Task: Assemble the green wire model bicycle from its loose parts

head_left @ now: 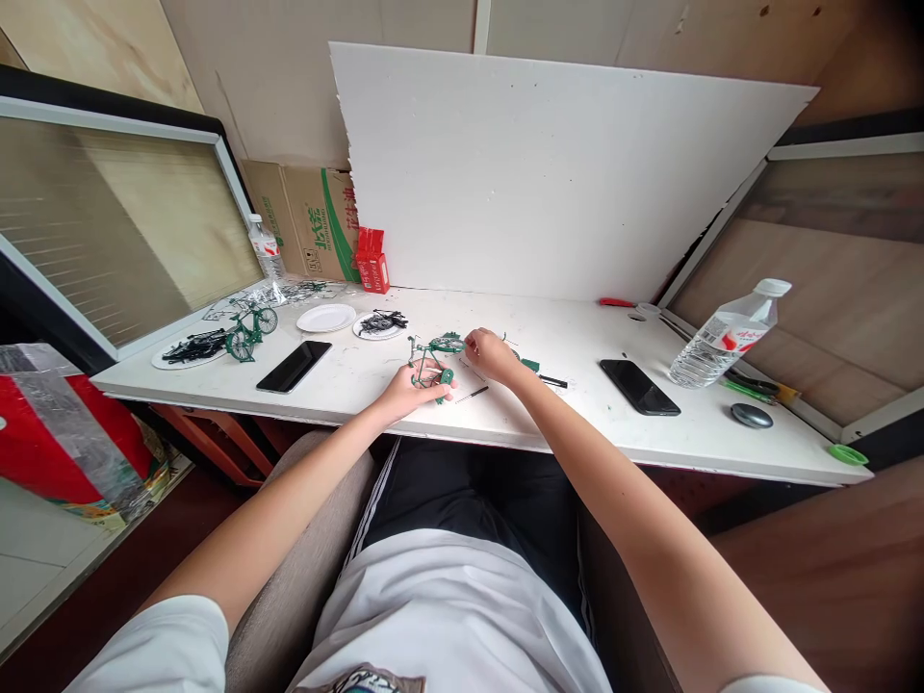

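Observation:
My left hand (411,393) is closed around a small green model bicycle (425,368), which is tilted just above the tabletop. Its handlebar end points left, and a spoked wheel part (448,343) lies along its upper right. At the right end of that part is my right hand (491,354), fingers pinched together; whatever is between them is too small or hidden to name. A thin dark-handled tool (473,394) lies on the table below my right hand. Beyond that wrist rest more green and black pieces (530,366), partly covered by the arm.
A finished-looking green model bicycle (250,329) stands at the left beside a plate of black parts (189,350). Two phones (295,367) (639,387) flank the work area. A white plate (326,318), another with black parts (380,324), and a water bottle (729,337) stand on the table.

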{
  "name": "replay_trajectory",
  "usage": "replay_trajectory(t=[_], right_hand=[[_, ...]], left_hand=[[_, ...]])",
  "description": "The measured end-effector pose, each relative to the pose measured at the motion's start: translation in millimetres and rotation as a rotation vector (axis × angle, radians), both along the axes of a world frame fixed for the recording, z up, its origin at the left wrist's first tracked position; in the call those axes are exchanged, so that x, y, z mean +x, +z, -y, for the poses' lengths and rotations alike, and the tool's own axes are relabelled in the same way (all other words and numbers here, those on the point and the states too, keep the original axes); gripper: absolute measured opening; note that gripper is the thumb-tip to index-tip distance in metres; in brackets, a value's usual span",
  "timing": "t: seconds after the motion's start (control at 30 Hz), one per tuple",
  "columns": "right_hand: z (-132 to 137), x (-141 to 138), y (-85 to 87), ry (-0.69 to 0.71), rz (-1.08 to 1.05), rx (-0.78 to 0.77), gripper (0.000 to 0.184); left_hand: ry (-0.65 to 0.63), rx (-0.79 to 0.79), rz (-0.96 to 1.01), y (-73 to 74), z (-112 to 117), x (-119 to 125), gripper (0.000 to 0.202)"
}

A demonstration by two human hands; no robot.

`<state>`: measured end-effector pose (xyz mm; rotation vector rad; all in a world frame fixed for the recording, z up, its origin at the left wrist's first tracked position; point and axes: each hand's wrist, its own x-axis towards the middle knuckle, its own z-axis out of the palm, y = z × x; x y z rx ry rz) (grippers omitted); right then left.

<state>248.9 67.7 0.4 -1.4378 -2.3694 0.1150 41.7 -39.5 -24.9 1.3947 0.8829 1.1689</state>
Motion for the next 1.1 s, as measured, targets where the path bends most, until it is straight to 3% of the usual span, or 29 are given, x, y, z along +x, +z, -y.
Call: replay_trajectory(t=[0.13,0.3,0.4,0.57,0.7,0.93,1.1], right_hand=[[22,12,-10.8,0.212,-0.461,0.024,0.021],[54,5,-15.0,0.327,-0.678,-0.040,0.030],[66,-4,-18.1,0.390,-0.709,-0.079,0.028],[70,-13,-29.4,0.345,-0.720,0.071,0.025],[67,-13,-33.9,0.343,-0.733,0.074,0.025],[64,-12,-36.0,0.285,-0.793,0.061,0.032],[70,-11,-31.2,0.329,-0.794,0.057,0.031]], left_hand=[[-0.005,0.001,0.002,1.8,2,-1,0.051],[0.013,-0.016,0.035,-0.3,-1,-3,0.053],[0.030,-0.016,0.054,-4.6,-4,-2,0.054],[0.062,-0.004,0.049,-6.8,-6,-1,0.052],[0.061,0.004,0.058,-4.4,-3,0,0.052],[0.048,-0.010,0.062,-7.4,-5,-3,0.054],[0.075,-0.003,0.070,-7.8,-6,-2,0.054]])
